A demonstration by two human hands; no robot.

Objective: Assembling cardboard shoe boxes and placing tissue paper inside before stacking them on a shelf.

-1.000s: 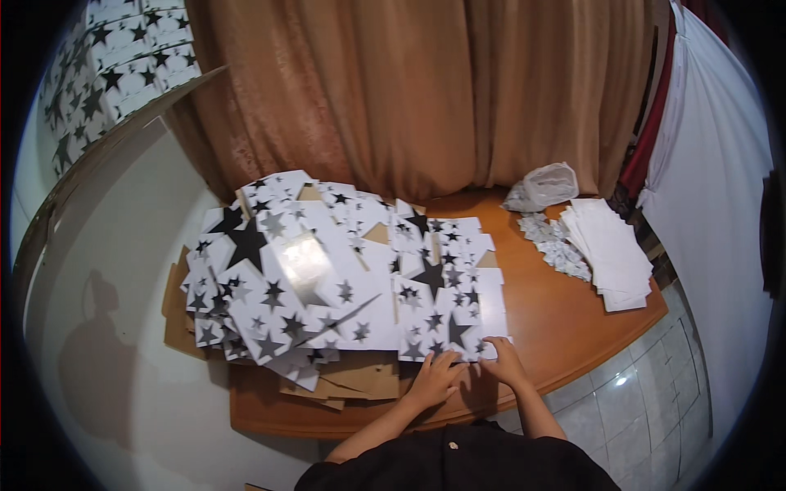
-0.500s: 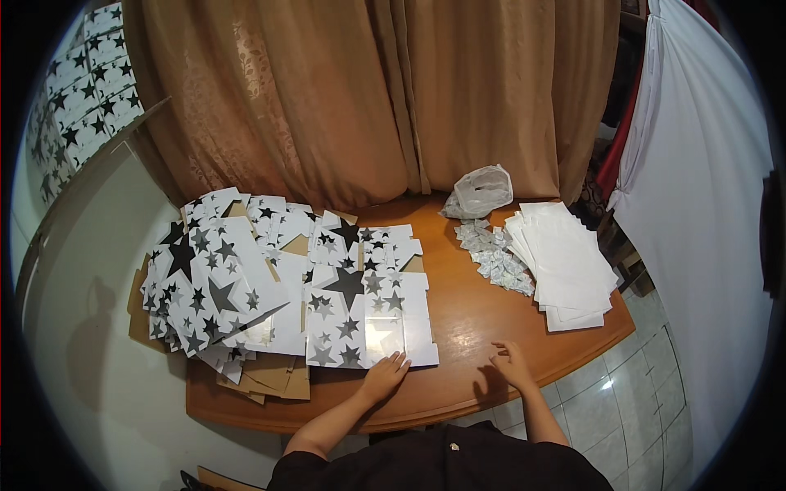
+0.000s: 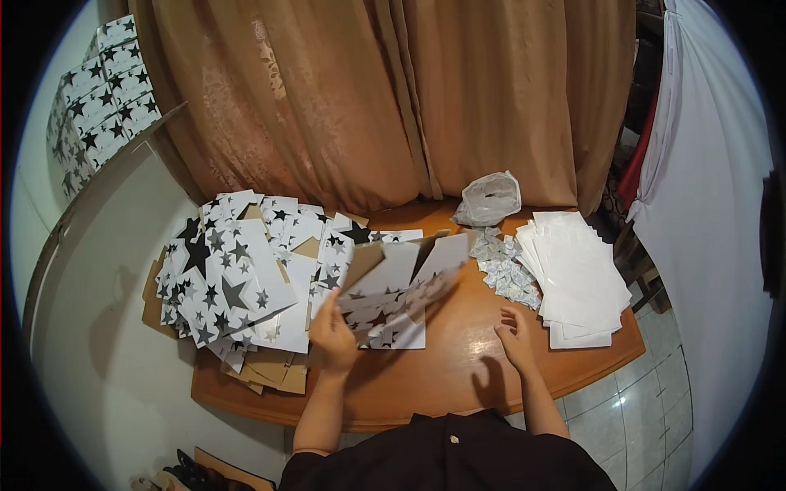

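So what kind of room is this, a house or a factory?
Probably a room in a home used for craft or packing work. A round wooden table stands before brown curtains, piled with star-printed flat boxes, white sheets and small wrapped packets. The left hand lifts one flat box.

A second ago both hands lay flat together on the white star-printed cardboard sheets at the near edge of the bench. Half a second ago they had parted, the left hand [image 3: 332, 335] on the flat sheets, the right hand [image 3: 517, 334] out on bare wood. Now the left hand has lifted one flat star-printed cardboard box blank [image 3: 401, 286] off the pile, tilted and partly unfolded, while the right hand hovers above the round wooden bench [image 3: 458, 368], its fingers [image 3: 509, 315] curled.
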